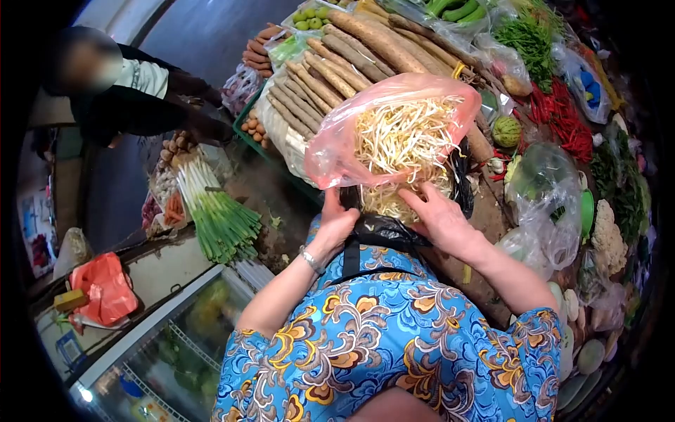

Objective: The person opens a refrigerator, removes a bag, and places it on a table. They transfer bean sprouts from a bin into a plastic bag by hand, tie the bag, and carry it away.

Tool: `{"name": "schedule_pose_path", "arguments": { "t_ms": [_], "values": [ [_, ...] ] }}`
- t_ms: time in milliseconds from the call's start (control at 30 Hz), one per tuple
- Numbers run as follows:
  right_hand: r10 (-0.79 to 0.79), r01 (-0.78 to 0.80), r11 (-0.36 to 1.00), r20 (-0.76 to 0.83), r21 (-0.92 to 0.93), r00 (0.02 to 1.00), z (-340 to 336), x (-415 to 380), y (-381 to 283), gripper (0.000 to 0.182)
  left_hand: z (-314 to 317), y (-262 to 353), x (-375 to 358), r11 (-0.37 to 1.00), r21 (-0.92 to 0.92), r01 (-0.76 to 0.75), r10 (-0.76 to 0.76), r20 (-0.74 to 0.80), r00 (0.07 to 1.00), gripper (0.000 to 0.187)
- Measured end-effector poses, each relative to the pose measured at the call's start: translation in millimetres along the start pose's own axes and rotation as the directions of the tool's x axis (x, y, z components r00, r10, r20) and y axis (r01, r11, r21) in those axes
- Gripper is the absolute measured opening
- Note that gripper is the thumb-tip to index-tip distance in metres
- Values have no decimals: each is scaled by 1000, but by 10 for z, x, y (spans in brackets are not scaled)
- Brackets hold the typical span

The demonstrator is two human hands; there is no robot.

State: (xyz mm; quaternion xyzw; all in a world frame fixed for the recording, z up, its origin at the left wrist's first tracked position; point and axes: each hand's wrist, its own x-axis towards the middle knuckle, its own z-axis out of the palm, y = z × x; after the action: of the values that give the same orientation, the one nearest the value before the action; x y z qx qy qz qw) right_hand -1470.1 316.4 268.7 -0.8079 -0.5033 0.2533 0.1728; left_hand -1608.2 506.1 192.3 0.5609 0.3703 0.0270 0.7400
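A pink plastic bag (334, 151) full of bean sprouts (408, 137) lies in front of me, its mouth spread wide. My left hand (339, 221) pinches the near left edge of this bag between thumb and fingers. More loose sprouts (387, 202) lie just below the bag's rim, in a black plastic bag (383, 228) close to my body. Over these sprouts, my right hand (441, 218) touches them with thumb and index finger apart; its other fingers are partly hidden.
Long brown roots (337, 60) are piled beyond the bag. Green onions (218, 211) lie left, above a glass-topped case (176, 344). Red chillies (562, 119), clear plastic bags (545, 204) and a cauliflower (608, 239) are on the right. Another person (133, 91) stands at upper left.
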Motion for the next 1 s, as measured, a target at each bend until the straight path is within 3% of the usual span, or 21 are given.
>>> {"name": "schedule_pose_path", "arguments": {
  "t_ms": [33,133,233,267,433,533,633,767,833,900,1000],
  "values": [
    [-1,1,1000,0,4,1000,16,2,-20,59,20,138,-101,981,-190,50,-44,35,998,75],
    [167,-174,983,105,58,980,-13,-25,-71,87,-136,97,-195,937,-303,173,-142,124,982,76],
    [151,-161,985,147,58,978,-70,-55,-117,91,-67,296,-321,870,-424,254,-182,202,962,73],
    [61,-68,995,89,80,994,-47,-61,-144,94,-28,343,-333,854,-441,276,-181,245,952,73],
    [198,-191,980,147,-60,969,161,100,-215,91,76,407,-354,794,-528,301,-106,368,924,74],
    [144,-144,979,8,143,990,176,17,-177,81,105,553,-425,792,-523,314,-126,364,923,74],
    [94,-87,990,-53,115,994,186,-90,-153,81,105,507,-406,809,-502,306,-120,369,922,74],
    [226,-229,972,60,45,972,231,47,-218,71,156,428,-390,825,-504,257,-46,394,918,75],
    [221,-227,971,88,70,971,198,34,-159,75,153,464,-387,819,-518,245,-50,361,931,71],
    [121,-117,980,-18,164,992,187,-48,-87,67,81,485,-371,836,-479,267,-100,345,933,69],
    [123,-112,963,-31,246,992,94,-143,-29,59,79,465,-378,843,-472,258,-103,328,939,68]
  ]
}}
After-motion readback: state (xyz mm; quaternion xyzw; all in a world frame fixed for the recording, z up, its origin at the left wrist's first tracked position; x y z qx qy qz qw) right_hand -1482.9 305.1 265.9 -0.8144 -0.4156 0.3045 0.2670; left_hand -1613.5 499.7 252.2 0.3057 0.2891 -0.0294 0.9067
